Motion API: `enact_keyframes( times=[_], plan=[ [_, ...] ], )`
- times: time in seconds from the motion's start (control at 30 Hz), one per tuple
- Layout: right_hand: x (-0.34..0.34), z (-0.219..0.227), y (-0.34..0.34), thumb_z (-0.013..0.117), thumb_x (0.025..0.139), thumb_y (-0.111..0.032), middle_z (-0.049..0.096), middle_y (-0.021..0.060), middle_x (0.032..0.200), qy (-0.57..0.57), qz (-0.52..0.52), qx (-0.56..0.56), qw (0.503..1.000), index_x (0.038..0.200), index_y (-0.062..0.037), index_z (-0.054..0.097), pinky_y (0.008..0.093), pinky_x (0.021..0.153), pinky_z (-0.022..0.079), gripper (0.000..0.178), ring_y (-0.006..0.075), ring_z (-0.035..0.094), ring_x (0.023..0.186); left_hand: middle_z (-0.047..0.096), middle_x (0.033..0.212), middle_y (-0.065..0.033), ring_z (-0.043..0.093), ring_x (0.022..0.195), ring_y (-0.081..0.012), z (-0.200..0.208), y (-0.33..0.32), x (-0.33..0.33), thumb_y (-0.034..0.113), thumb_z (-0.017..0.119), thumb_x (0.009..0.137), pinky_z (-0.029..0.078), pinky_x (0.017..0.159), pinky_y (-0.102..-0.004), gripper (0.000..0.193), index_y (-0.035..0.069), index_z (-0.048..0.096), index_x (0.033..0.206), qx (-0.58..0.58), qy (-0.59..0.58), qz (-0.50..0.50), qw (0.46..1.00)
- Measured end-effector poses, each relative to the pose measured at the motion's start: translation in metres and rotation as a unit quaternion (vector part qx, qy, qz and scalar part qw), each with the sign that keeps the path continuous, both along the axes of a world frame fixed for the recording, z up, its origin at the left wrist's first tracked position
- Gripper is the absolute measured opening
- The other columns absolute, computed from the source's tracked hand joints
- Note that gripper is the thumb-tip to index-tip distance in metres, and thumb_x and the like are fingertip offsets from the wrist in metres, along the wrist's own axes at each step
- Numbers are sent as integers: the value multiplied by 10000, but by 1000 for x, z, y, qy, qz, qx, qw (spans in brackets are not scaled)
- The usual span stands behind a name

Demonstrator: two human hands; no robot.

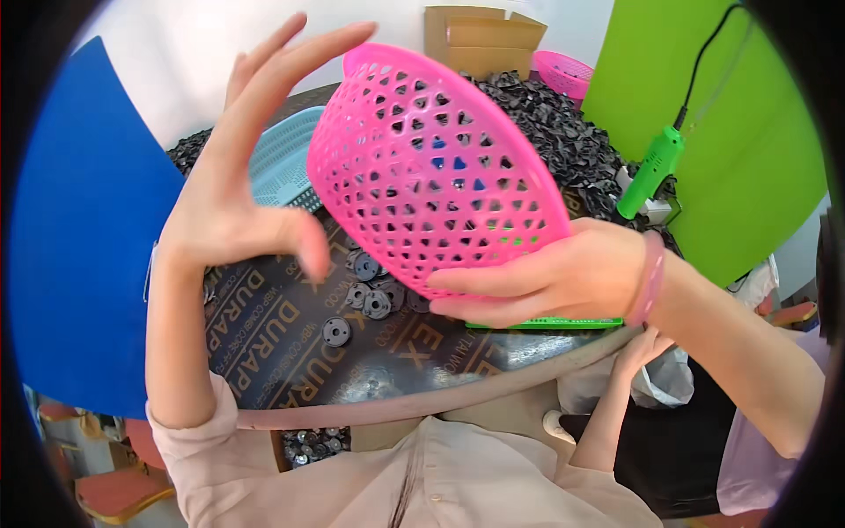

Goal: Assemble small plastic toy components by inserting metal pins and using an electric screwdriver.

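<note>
A pink perforated plastic basket (422, 167) is tilted above the table, its lower rim gripped by another person's hand (554, 273) with a pink bracelet. My left hand (233, 189) is raised on its left, fingers spread and thumb apart. One fingertip is at the basket's upper rim; whether it touches, I cannot tell. My right hand (641, 350) is low at the table's front edge, partly hidden behind the other person's wrist, so its fingers do not show clearly. Beneath the basket, several dark grey round discs with holes (377, 304) lie on the table, one disc (335, 332) apart.
Behind is a heap of black parts (563, 132), with a cardboard box (484, 40) and another pink basket (563, 75). A light-blue basket (286, 154) stands left. On the right hangs a green electric screwdriver (653, 167). A green tray edge (546, 323) shows near the front.
</note>
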State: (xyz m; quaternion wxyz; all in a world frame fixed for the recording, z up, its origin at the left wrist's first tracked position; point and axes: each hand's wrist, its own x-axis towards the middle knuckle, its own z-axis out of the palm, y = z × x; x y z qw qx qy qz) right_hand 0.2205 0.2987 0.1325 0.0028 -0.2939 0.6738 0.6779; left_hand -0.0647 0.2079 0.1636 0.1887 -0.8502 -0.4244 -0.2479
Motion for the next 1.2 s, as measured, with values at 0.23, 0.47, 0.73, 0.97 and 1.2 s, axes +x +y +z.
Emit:
enact_keyframes(
  times=[0.23, 0.47, 0.73, 0.97, 1.2],
  plan=[
    [-30, -28, -21, 588, 772, -45, 308, 120, 1442, 19, 57, -255, 965, 1330, -15, 445, 357, 1162, 275, 577, 282, 327, 1345, 626, 1068, -75, 574, 1025, -163, -17, 30, 15, 341, 726, 792, 428, 928, -308, 431, 74, 612, 1109, -183, -306, -35, 934],
    [-41, -40, -22, 589, 739, -112, 341, 73, 1440, 25, 60, -387, 920, 1283, -39, 472, 353, 1143, 311, 561, 285, 354, 1338, 630, 862, -22, 579, 866, -101, -20, 39, 10, 337, 703, 833, 449, 825, -264, 310, 62, 638, 958, -211, -285, -11, 935],
    [-50, -33, 6, 608, 718, -71, 405, -4, 1421, 55, 44, -538, 840, 1291, -238, 465, 323, 1090, 393, 614, 285, 445, 1284, 649, 982, -82, 586, 957, -194, 40, 50, 23, 421, 678, 834, 452, 870, -319, 391, 112, 651, 1073, -339, -289, 174, 878],
    [-70, -14, 34, 621, 648, -4, 393, -3, 1442, 90, 107, -561, 816, 1207, -305, 528, 331, 1048, 438, 642, 288, 375, 1326, 639, 969, -68, 573, 916, -132, 71, 63, 10, 369, 649, 860, 456, 814, -275, 362, 57, 649, 1044, -277, -249, 89, 924],
    [-49, -23, 63, 596, 699, -92, 476, 39, 1358, 201, 135, -548, 800, 1171, -289, 551, 399, 1028, 448, 513, 340, 464, 1239, 639, 1009, -98, 599, 994, -181, 90, 53, 12, 457, 621, 859, 480, 877, -310, 445, 72, 630, 1082, -185, -261, 97, 942]
  ],
)
